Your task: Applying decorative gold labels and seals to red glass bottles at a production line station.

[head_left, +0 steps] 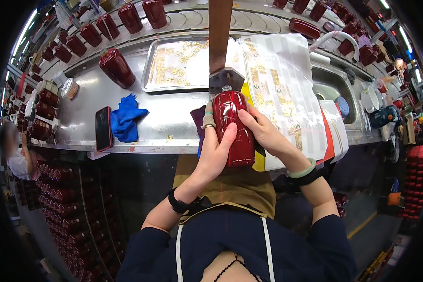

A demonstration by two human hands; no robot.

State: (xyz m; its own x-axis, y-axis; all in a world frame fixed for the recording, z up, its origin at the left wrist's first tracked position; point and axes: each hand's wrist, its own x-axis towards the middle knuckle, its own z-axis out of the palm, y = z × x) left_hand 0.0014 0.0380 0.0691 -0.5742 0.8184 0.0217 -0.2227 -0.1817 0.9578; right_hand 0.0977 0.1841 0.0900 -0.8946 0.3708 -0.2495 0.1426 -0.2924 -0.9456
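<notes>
A glossy red bottle [235,150] lies between my two hands at the counter's front edge, its clear-topped neck pointing away from me. My left hand [212,157] grips its left side, the thumb laid over the front; a pale wrap and a ring show on its fingers. From the right, my right hand [270,136] clasps the bottle with its thumb on the glass and the other fingers hidden behind. Just to the right, a white sheet [305,94] carries rows of gold labels. Beyond my left hand, a metal tray [146,77] holds many small gold pieces.
A brown post [219,37] rises just beyond the bottle. Left on the metal counter [164,127] are a blue cloth [125,117], a smartphone [103,128] and a dark red bottle [116,68]. Red bottles line the conveyor [185,19] behind. A sink [336,87] is at right.
</notes>
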